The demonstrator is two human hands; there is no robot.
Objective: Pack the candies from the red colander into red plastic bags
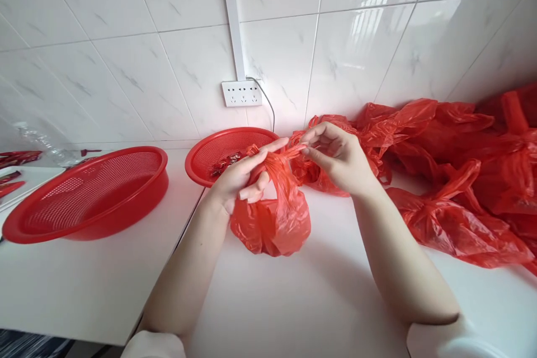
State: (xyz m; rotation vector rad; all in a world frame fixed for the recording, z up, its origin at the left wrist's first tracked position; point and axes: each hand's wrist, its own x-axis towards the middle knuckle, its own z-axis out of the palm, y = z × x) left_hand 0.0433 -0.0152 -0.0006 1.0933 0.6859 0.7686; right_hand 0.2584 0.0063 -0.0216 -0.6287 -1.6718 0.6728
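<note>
- Left hand [237,178], half-curled, grips the red bag [291,215] by its neck, probably to steady it.
- Right hand [346,161], fingertips nearly together, pinches its end, likely for tension.

Tray [26,183]: cut off at left edge. Bags [457,179]: cut off at right. Bowl [200,158]: partly hidden by left hand [245,176].
</note>
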